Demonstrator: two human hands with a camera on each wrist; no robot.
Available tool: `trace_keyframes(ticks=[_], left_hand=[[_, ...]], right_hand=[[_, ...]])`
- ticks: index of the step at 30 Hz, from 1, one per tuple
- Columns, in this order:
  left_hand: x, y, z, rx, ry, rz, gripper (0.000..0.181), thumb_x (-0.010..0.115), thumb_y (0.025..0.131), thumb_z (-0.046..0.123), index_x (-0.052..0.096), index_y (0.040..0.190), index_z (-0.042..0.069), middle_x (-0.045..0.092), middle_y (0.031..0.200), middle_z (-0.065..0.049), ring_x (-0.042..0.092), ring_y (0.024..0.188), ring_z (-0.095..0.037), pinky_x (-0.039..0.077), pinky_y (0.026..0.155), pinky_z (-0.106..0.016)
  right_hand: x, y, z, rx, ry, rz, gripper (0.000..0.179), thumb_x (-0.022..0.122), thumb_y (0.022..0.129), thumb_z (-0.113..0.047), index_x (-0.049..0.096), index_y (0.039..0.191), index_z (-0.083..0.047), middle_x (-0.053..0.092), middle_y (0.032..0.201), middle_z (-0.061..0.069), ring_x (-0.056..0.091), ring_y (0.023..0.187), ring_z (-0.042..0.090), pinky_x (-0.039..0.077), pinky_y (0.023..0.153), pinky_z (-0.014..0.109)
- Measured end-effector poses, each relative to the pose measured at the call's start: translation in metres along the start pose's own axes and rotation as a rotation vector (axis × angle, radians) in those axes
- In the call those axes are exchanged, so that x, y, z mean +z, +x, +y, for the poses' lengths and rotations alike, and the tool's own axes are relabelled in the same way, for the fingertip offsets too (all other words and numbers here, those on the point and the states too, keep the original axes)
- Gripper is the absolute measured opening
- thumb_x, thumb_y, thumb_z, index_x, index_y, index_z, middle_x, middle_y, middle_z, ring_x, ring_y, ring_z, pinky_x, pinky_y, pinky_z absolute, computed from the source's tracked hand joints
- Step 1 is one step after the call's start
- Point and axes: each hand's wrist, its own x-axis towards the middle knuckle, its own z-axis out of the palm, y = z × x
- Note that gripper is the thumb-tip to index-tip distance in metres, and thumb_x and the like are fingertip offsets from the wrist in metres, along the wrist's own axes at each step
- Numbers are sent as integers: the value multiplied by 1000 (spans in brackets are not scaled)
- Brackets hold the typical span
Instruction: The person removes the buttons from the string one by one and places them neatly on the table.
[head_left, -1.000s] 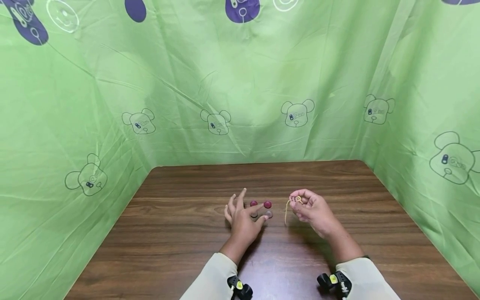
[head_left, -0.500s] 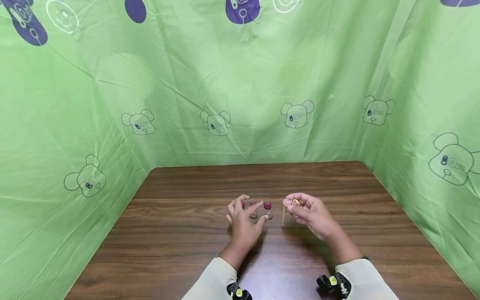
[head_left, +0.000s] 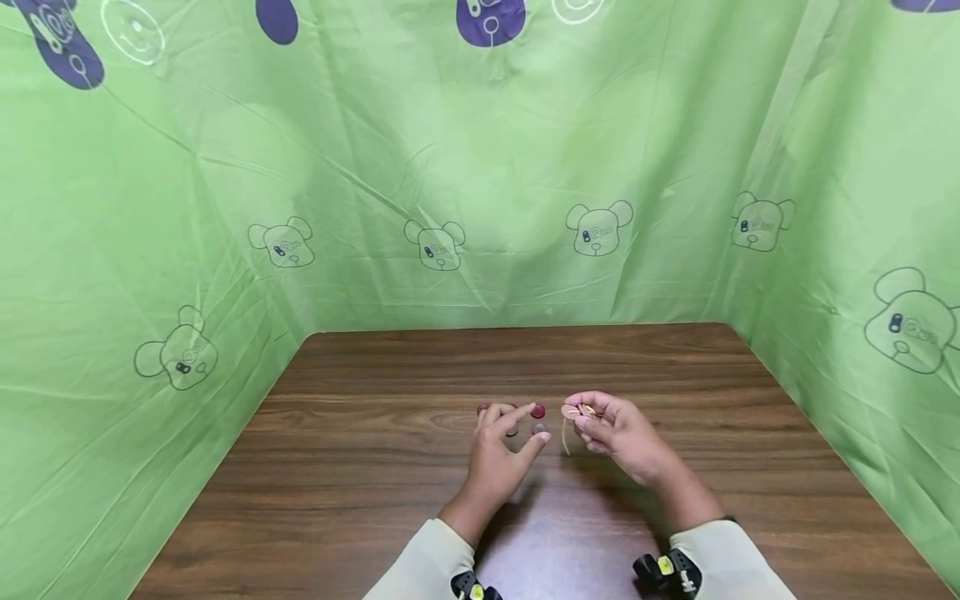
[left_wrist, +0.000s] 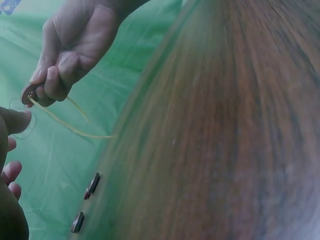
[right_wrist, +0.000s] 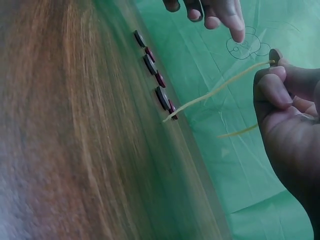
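Observation:
My right hand (head_left: 626,440) pinches a pinkish round button (head_left: 570,412) between thumb and fingers, above the table. A yellow thread (left_wrist: 62,122) passes through the button's hole, and one end hangs loose. My left hand (head_left: 497,458) hovers just left of it, thumb and index finger apart, holding nothing. Its fingers partly cover a group of buttons lying in two rows on the table. Dark red buttons (head_left: 537,411) form the far row; grey-brown buttons (head_left: 540,428) form the near row. In the left wrist view the left thumb (left_wrist: 19,121) is close below the threaded button (left_wrist: 28,94).
A brown wood-grain table (head_left: 360,483) lies under both hands. Green cloth (head_left: 510,167) printed with bear heads hangs along the back and both sides. Black cameras are strapped on the wrists, including a right wrist camera (head_left: 667,573).
My left hand has shifted right, closer to the right hand, with its outer fingers drawn in. The button in my right hand has come forward past the fingertips and moved slightly left.

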Motion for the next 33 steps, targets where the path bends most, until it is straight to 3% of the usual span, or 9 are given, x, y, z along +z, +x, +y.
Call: trace_keyframes(ticks=[3,7,10,14,19,29,33], left_hand=[[-2,0,1,-37,-86,-31,38,93,86,17,84,123,18,67,93,-1,60,88,-18,48,86,-33],[-3,1,0,1,-171,-50,33,91,88,12,84,120,11,64,82,-12,60,79,-30,48,77,-30],[-3,1,1,-1,-249,-92,32,88,90,7,82,121,5,61,76,-19,53,67,-17,43,67,-20],[-3,1,4,-88,-334,-159,31,86,93,8,80,123,0,55,70,-14,45,64,-3,38,61,-14],[-2,1,4,-128,-351,-190,33,85,94,9,79,124,-4,51,67,-11,42,62,-4,35,60,-15],[-1,2,6,-134,-352,-215,31,84,96,13,80,124,-2,44,65,6,37,59,3,32,57,-13],[-2,2,5,-148,-343,-238,30,84,96,14,81,124,2,43,65,6,37,59,4,32,56,-13]], right_hand=[[2,0,1,-15,-11,-20,37,67,108,-10,59,137,12,59,88,-7,50,67,2,44,58,17],[4,1,2,-37,-31,-40,35,66,107,-6,58,135,13,59,86,-7,53,68,2,49,61,18],[5,0,3,-57,-46,-57,31,62,106,2,58,133,15,64,90,-5,56,71,2,52,63,18],[9,0,4,-87,-72,-76,27,61,106,4,58,130,16,67,93,-2,57,72,3,52,63,18],[12,-1,4,-114,-87,-99,24,62,106,1,59,126,15,66,90,-2,58,73,3,50,63,18],[16,-2,5,-123,-112,-130,21,59,107,5,58,125,17,69,93,-2,58,74,3,48,63,17],[17,-3,4,-115,-141,-123,20,60,106,5,59,123,15,68,94,6,58,74,5,49,64,18]])
